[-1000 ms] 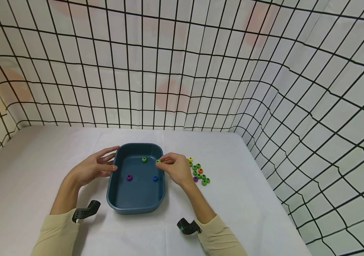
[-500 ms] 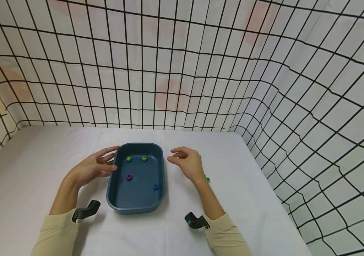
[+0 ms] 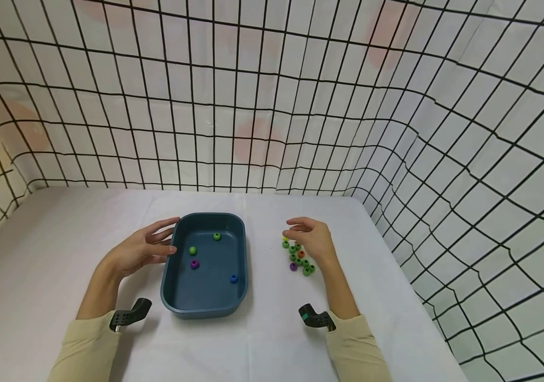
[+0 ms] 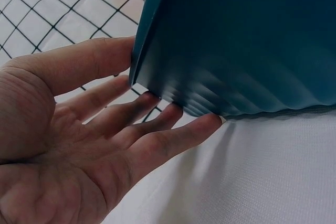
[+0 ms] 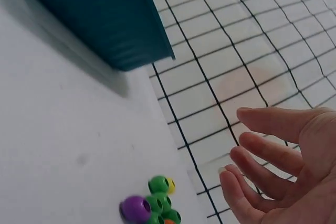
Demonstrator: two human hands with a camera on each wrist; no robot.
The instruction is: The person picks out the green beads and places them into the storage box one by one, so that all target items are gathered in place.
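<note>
A dark blue rectangular tray (image 3: 204, 313) stands on the white table. Inside it lie two green beads, one further back (image 3: 216, 236) and one nearer the left wall (image 3: 192, 250), plus a purple bead (image 3: 195, 264) and a blue bead (image 3: 234, 278). My left hand (image 3: 140, 248) touches the tray's left side with extended fingers; in the left wrist view, the thumb (image 4: 100, 59) meets its rim. Above a loose cluster of beads (image 3: 299, 261), my right hand (image 3: 313, 239) hovers with relaxed fingers, holding nothing. It partly hides a yellow bead (image 3: 285, 239) at the cluster's back.
The cluster right of the tray holds several green beads, an orange bead (image 3: 301, 254) and a purple bead (image 3: 293, 267). White sheeting with a black grid net (image 3: 262, 143) rises behind the table and along its right side. Each sleeve cuff carries a small black camera.
My right hand released a green bead into the tray, then moved right over the cluster. That bead rolled to the left side; the blue bead shifted nearer. My left hand stayed put.
</note>
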